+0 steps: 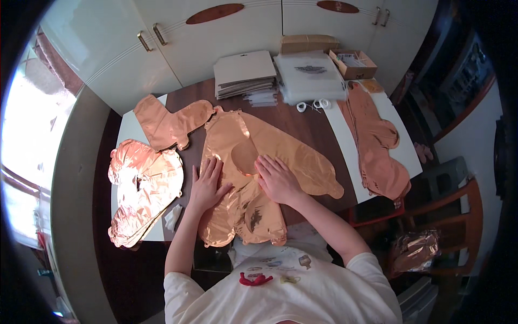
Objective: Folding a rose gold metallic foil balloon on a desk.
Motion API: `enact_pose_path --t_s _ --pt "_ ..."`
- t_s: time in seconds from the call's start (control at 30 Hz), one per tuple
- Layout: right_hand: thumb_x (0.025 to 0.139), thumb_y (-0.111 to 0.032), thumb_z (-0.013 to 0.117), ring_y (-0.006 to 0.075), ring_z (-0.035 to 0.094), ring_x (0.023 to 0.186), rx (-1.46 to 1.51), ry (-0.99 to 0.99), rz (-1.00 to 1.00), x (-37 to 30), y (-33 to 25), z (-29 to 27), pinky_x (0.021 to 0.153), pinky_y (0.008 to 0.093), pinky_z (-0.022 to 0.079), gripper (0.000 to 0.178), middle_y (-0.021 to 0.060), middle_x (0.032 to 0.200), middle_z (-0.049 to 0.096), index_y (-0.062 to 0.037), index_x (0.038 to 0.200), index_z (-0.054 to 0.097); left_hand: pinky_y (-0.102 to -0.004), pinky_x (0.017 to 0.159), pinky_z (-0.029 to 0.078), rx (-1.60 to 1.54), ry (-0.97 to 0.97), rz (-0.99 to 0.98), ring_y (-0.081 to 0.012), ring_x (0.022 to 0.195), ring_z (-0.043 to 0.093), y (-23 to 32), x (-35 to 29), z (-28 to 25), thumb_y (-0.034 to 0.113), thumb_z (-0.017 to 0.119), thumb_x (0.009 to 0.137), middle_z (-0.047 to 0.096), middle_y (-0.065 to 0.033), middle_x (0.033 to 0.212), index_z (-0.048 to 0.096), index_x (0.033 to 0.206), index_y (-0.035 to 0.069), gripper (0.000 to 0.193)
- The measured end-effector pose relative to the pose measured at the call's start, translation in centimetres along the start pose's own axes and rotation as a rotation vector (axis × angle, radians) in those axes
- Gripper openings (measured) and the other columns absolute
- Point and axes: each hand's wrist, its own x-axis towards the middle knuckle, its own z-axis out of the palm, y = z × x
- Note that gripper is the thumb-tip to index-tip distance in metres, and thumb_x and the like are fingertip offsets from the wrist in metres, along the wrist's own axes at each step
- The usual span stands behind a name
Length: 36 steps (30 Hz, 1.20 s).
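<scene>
Both hands, left hand and right hand, are lying open, pressing the rose-gold foil balloon flat on the counter; I'm judging smoothing, probably folding follows.

A room in a home, used as a small craft or packing space. Cream wardrobe doors with brass handles and oval wooden inlays fill the far wall. A dark wooden surface stands against them, covered with flat rose-gold foil balloons. At its back edge lie a stack of flat cardboard sheets, a pile of clear plastic bags and a small open cardboard box. A wooden chair stands to the right, and bright daylight enters from a window on the left.
</scene>
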Motion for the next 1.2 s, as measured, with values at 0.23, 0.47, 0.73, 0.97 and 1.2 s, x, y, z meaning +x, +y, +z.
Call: enact_pose_path --t_s 0.23,0.47,0.73,0.97,1.2 --pt "0.09 -0.028 0.048 0.0261 0.036 0.13 0.006 -0.023 -0.008 0.0 0.1 -0.2 0.109 0.0423 0.025 0.047 0.0127 0.138 0.043 -0.0022 0.129 0.045 -0.0558 0.109 0.013 0.076 0.048 0.081 -0.0295 0.137 0.024 2.1 0.9 -0.9 0.049 0.051 0.086 0.033 -0.0129 0.145 0.035 0.139 0.006 0.07" --pt "0.09 -0.029 0.047 0.0255 0.034 0.132 -0.029 -0.04 0.004 0.1 -0.2 -0.1 0.11 0.0428 0.023 0.046 0.0119 0.138 0.043 -0.0028 0.127 0.048 -0.0472 0.107 0.024 -0.083 0.014 0.327 -0.0278 0.129 0.038 5.6 4.5 -0.4 0.047 0.047 0.089 0.045 -0.011 0.137 0.046 0.131 0.005 0.06" --pt "0.091 -0.03 0.045 0.0256 0.035 0.131 -0.023 -0.062 0.01 0.0 -0.2 -0.2 0.11 0.0434 0.023 0.045 0.0115 0.137 0.045 -0.0019 0.125 0.051 -0.0431 0.095 0.034 0.012 -0.001 0.25 -0.0272 0.116 0.046 5.1 7.6 0.2 0.042 0.046 0.089 0.049 -0.0081 0.133 0.049 0.129 0.008 0.052" --pt "0.09 -0.03 0.046 0.0274 0.036 0.131 -0.002 -0.009 0.023 -0.1 -0.2 0.0 0.109 0.0444 0.024 0.046 0.0098 0.136 0.046 -0.0035 0.127 0.051 -0.0425 0.095 0.034 0.069 0.096 0.227 -0.0278 0.119 0.043 3.9 8.9 1.2 0.035 0.045 0.091 0.048 -0.0057 0.134 0.045 0.133 0.01 0.049" --pt "0.09 -0.03 0.048 0.0312 0.035 0.131 -0.095 -0.018 0.022 -0.1 -0.5 0.2 0.107 0.047 0.027 0.048 0.0102 0.135 0.047 -0.0051 0.131 0.046 -0.047 0.106 0.025 0.085 0.04 0.292 -0.0336 0.133 0.029 3.8 7.5 0.9 0.036 0.046 0.09 0.036 -0.0133 0.142 0.039 0.136 0.005 0.056"
